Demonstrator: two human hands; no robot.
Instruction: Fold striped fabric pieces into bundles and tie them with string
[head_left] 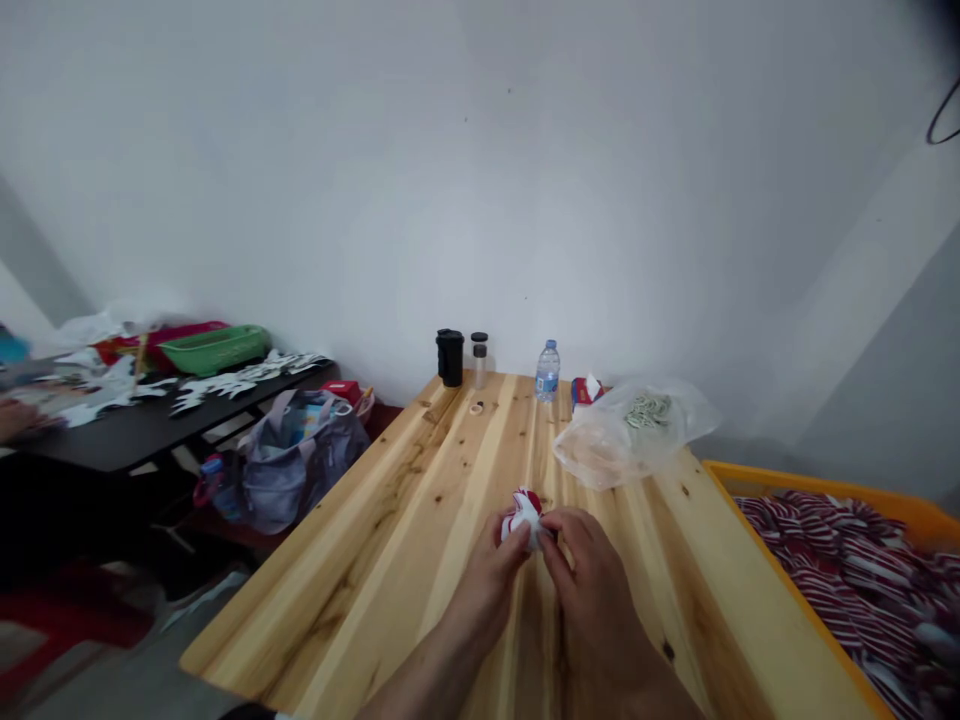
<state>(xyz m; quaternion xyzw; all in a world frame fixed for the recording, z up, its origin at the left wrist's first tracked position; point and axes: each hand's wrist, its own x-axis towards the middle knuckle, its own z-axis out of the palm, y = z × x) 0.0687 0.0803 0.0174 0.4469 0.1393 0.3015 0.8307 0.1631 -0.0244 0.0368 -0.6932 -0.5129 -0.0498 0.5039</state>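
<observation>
Small, crumpled red-and-white cloth (pixel 525 511)

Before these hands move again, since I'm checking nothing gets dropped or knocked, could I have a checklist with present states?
1. Small red-and-white fabric piece held: ok, between the left hand's thumb and fingers.
2. Right hand at the piece: ok, fingertips at its right edge.
3. Right-hand grip firm: cannot tell, the fingers hide the contact.
4. Clear plastic bottle with blue cap safe from knocks: ok, upright near the wooden table's far edge.
5. Translucent plastic bag sealed: cannot tell.
6. Yellow crate of striped red-and-white pieces beside the table: ok, on the right.
</observation>
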